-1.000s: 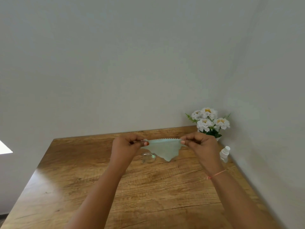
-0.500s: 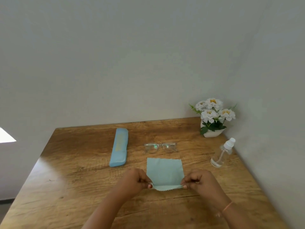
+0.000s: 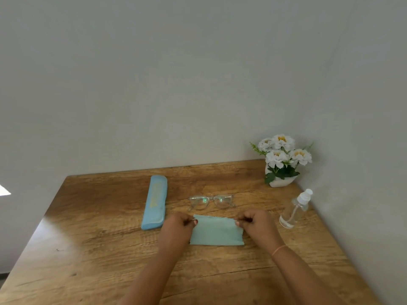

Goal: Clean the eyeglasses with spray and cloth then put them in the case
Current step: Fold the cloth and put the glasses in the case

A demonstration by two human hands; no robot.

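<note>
Both hands' grip, left hand (image 3: 178, 225), right hand (image 3: 257, 223), pinching soft zigzag-edged cloth (image 3: 217, 233), grained wooden table (image 3: 88, 249)

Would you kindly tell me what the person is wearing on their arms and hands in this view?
Both forearms are bare, with no sleeves in view. The left hand wears no glove, ring or watch that shows, and its thumbnail is painted red. The right hand is also ungloved, and a thin orange-pink band circles its wrist.
</note>
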